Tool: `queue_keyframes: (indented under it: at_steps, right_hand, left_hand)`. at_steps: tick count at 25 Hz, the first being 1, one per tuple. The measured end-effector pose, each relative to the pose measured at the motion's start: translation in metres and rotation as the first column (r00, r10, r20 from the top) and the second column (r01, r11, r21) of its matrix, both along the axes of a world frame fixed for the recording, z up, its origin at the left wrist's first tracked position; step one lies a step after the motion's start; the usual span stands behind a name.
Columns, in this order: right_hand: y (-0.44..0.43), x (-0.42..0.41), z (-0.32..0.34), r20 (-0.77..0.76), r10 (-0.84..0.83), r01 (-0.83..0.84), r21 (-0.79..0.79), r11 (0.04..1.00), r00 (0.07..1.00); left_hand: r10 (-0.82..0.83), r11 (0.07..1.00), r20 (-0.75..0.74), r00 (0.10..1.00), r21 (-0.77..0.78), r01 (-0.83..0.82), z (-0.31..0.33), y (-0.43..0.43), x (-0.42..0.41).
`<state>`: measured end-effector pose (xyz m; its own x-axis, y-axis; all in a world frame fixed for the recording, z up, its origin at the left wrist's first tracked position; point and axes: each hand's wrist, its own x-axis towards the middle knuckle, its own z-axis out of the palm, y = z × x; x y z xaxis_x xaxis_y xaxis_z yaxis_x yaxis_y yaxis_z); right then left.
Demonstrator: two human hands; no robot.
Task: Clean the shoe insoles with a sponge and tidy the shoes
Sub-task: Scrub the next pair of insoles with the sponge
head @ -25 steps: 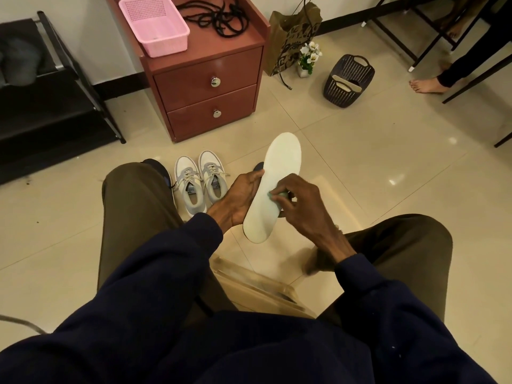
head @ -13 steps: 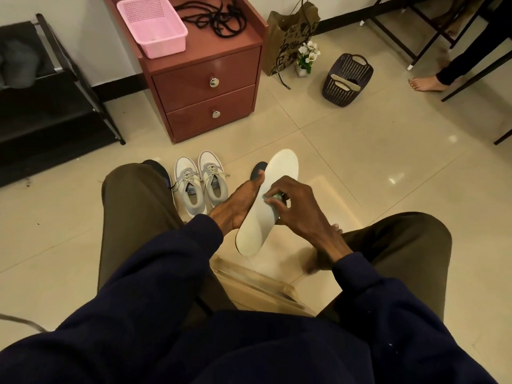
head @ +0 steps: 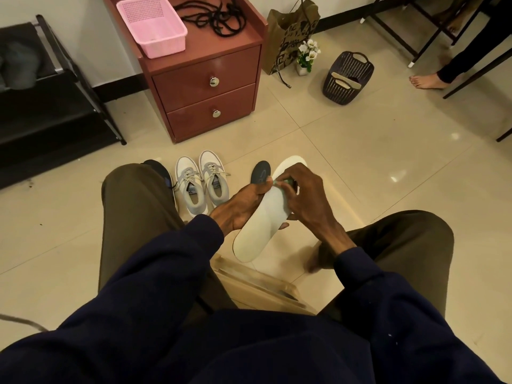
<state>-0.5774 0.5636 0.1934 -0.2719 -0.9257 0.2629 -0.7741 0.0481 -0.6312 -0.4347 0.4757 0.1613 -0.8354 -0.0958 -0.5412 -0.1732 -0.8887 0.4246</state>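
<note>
Insole [head: 257, 228], right of the sneakers [head: 202, 184], looks light and bendy; left hand [head: 241, 206] grips its middle edge, right hand [head: 304, 200] pinches the sponge [head: 285, 184] near its toe.

Off-white foam insole [head: 257, 231] with a small green sponge [head: 287, 182] on it. The lace-up sneakers [head: 191, 173] are white with grey trim. Then there's a pink perforated plastic basket [head: 151, 23], a reddish-brown two-drawer cabinet [head: 205, 76], and a brown paper bag [head: 288, 37] with black print.
</note>
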Motion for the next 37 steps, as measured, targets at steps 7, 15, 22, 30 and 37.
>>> queue_keyframes:
  at_steps: [7,15,22,30,37]
  right_hand:
    - [0.002,-0.02,-0.001,0.055,-0.125,0.125,0.007,0.992,0.991]
    - [0.004,-0.049,-0.004,0.152,-0.417,0.41,0.078,0.909,0.896]
    - [-0.001,-0.039,0.004,0.121,-0.283,0.284,0.013,0.959,0.951]
    - [0.003,-0.055,0.004,0.231,-0.429,0.431,0.044,0.901,0.874]
    - [0.009,-0.009,0.012,0.142,-0.174,0.172,0.029,0.985,0.974]
  left_hand:
    - [-0.162,0.984,-0.05,0.985,-0.083,0.158,0.001,0.003,0.002]
    - [-0.18,0.978,-0.054,0.982,-0.112,0.174,0.006,0.006,0.005]
    - [-0.136,0.987,-0.082,0.987,-0.102,0.128,0.01,0.003,0.007]
    - [-0.117,0.992,-0.107,0.987,-0.068,0.11,0.011,0.0,0.006]
    - [0.118,0.993,-0.051,0.992,0.03,-0.116,0.014,-0.01,0.004]
